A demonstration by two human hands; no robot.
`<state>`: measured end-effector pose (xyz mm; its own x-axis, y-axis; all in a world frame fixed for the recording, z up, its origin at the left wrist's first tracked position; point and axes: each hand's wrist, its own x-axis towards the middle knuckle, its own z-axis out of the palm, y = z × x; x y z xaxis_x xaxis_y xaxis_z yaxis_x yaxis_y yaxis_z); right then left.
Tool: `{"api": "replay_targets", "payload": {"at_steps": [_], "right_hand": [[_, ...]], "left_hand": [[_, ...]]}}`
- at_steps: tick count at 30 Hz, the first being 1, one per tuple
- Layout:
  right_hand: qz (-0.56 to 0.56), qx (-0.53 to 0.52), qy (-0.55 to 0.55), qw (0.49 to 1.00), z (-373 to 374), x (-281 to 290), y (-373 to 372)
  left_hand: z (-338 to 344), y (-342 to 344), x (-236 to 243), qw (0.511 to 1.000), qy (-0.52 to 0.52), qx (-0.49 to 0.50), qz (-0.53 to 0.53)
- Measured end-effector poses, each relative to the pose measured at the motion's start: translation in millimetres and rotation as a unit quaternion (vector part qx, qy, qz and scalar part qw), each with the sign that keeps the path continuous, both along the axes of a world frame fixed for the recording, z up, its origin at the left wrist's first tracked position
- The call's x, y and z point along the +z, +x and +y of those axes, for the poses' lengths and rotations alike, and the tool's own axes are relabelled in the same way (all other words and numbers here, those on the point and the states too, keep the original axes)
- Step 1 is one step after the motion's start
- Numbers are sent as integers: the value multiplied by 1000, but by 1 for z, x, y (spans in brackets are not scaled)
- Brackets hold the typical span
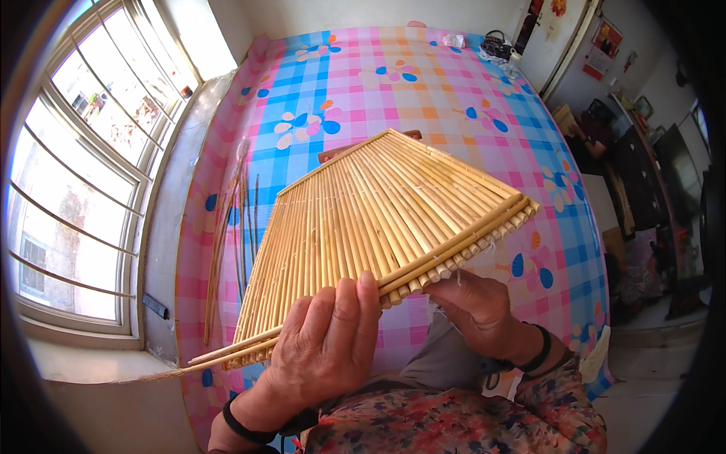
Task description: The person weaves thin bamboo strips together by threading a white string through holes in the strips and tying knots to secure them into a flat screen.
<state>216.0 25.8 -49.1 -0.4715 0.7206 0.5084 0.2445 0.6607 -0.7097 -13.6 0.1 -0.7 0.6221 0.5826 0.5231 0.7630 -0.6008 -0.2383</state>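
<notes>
Gripping the near edge, the left hand (321,340) folds its fingers over the reed panel (370,212); the right hand (480,310) holds narrowed fingers against the slat ends, exact grip hidden from me. Beyond both hands, the panel's slender, smooth, round slats point away from the worker; its long near edge slants left to right. Thin dry stems (243,197) lie left on the checked sheet (363,98).

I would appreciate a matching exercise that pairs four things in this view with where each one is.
Things:
1. Stalk panel
2. Loose stalks
3. Black bag
4. Dark remote-like object

Places:
A. On the grey windowsill
B. Lying on the checked cover, left of the panel
C. Near the far right corner of the cover
D. Gripped at its near edge by the left hand

Pairs: 1-D, 2-B, 3-C, 4-A
</notes>
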Motion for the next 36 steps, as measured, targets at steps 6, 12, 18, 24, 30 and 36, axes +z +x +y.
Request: {"api": "replay_targets", "payload": {"at_steps": [6, 12, 18, 24, 30, 36], "right_hand": [[9, -23, -28, 999, -3, 3, -6], [39, -2, -105, 994, -6, 4, -10], [55, 6, -162, 985, -6, 13, -8], [41, 18, -165, 985, -4, 21, -9], [19, 12, -204, 979, -7, 24, -7], [25, 20, -180, 983, -5, 23, -9]], "left_hand": [[2, 0, 1, 1000, -7, -21, 1], [2, -4, 0, 999, 0, -33, 3], [3, -7, -1, 999, 1, -40, -1], [1, -8, -1, 999, 0, -39, -1], [0, -9, 1, 999, -3, -38, -2], [-1, -10, -1, 999, 2, -33, -8]]}}
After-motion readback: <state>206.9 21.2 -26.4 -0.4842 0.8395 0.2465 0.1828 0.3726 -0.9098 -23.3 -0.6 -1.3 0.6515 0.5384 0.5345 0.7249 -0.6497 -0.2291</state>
